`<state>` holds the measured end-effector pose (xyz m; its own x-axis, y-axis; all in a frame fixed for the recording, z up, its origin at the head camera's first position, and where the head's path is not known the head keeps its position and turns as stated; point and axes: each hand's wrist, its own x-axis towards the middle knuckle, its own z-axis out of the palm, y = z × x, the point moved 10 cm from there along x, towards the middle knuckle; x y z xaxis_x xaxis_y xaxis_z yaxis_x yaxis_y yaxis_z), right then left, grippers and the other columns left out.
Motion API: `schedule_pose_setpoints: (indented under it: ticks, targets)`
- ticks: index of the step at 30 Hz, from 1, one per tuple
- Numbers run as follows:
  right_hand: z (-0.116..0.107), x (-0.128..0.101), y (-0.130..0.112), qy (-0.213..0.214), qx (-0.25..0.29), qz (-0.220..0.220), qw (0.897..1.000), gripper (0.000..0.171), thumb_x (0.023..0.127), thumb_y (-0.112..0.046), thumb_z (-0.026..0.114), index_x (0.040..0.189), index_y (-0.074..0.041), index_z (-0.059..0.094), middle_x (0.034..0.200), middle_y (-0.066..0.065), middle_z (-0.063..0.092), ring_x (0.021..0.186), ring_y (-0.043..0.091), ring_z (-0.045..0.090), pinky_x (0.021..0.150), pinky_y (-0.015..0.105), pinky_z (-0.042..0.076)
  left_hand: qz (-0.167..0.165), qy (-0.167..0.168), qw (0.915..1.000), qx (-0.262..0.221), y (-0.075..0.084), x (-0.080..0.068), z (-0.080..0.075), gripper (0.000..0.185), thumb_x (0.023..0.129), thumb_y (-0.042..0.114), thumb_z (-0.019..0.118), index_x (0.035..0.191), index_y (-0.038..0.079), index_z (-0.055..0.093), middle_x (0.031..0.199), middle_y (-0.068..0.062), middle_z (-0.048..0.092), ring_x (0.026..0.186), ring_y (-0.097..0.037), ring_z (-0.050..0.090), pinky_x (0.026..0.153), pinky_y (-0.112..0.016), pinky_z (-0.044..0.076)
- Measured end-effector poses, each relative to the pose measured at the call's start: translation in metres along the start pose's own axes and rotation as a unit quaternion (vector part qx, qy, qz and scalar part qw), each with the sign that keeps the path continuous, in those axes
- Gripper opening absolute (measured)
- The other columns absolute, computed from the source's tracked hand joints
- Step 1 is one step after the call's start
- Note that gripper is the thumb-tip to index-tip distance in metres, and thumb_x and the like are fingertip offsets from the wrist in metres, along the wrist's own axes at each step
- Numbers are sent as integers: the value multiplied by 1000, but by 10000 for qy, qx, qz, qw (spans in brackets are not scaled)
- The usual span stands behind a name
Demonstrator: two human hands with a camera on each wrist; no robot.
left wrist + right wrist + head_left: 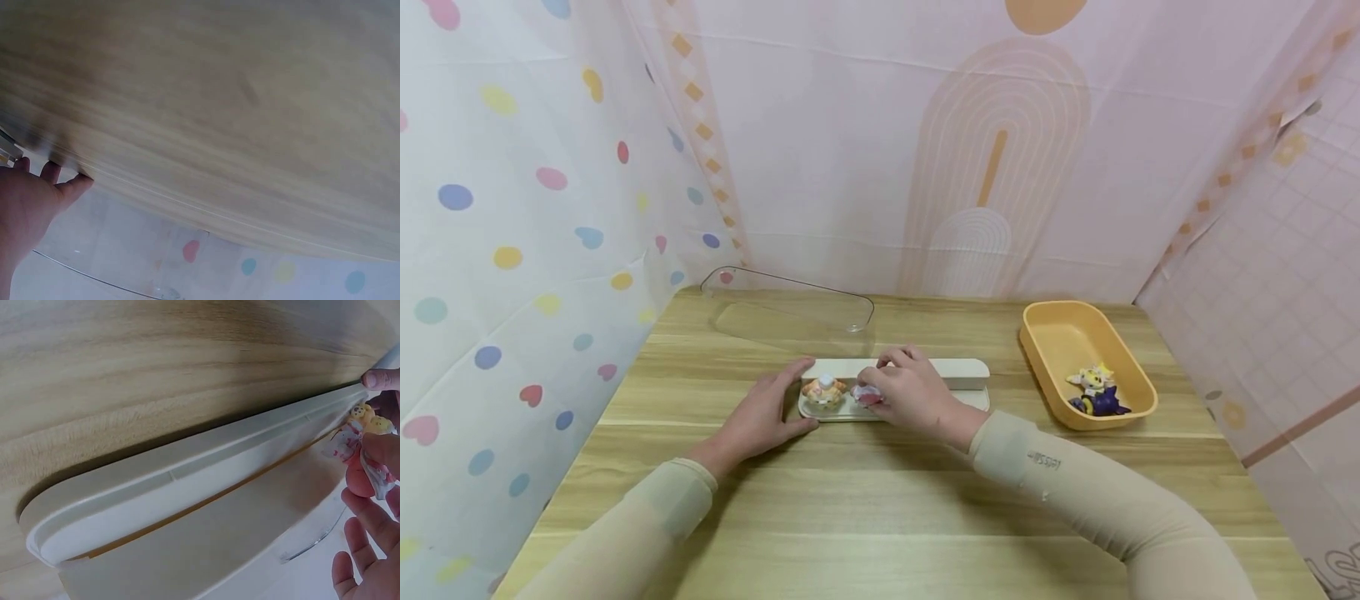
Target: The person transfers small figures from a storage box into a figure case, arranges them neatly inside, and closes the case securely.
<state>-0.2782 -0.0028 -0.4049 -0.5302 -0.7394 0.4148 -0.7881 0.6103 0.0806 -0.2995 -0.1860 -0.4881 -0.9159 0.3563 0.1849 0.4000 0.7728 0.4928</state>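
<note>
Figurine in pink and white (868, 396) pinched in right hand (912, 393), fingers partly hiding it, at white display base (973, 370); contact unclear. One orange-and-white figurine (824, 392) just left. Left hand (763, 417), fingers extended, touches base's left end. Orange bin (1060, 329), right, holds two: yellow-and-white figurine (1092, 379), dark-blue figurine (1102, 403). One clear cover (790, 307), far left. Right sleeve (1090, 493) writing unreadable.

A curtained-off tabletop booth: dotted cloth (550, 208) hangs left, pink arch-printed cloth (820, 150) far, grid-patterned cloth (1277, 300) right, around a wood-grain table (850, 517); the wider room is unclear.
</note>
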Motion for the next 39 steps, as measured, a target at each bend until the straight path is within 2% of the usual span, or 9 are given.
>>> schedule_pose_setpoints:
  ticks: [16,26,31,35,39]
  targets:
    - [6,1,-5,313,-269,-132,9991,34,87,-32,91,114,-22,71,96,-9,82,108,19,65,101,42,52,-78,-46,10000,-41,-2,-1,1,99,87,32,91,166,20,32,157,-22,56,138,-52,56,114,-70,46]
    - [9,2,-6,235,-491,-93,9985,27,94,-34,84,114,-22,71,102,-7,82,111,20,67,104,42,52,-58,-46,10000,-33,-3,0,1,100,87,32,91,167,21,32,158,-21,56,138,-52,56,113,-70,46]
    - [9,2,-6,251,-648,-87,9975,29,94,-35,84,114,-21,68,103,-7,82,111,20,67,103,41,53,-55,-19,10000,-12,-4,0,1,100,87,33,91,167,21,32,156,-22,57,137,-51,57,111,-70,48]
    - [9,2,-4,75,-627,31,9980,34,93,-36,84,118,-20,67,110,-6,82,114,21,67,104,41,52,-57,-10,10000,-1,-4,-1,1,99,87,33,91,166,21,32,155,-23,58,136,-52,57,111,-70,48]
    - [3,-3,13,-484,-192,531,9972,44,94,-39,83,128,-18,66,123,-2,79,125,25,65,113,46,49,-58,-31,10000,2,-3,0,1,99,87,32,91,166,21,32,157,-22,56,137,-52,57,111,-71,48]
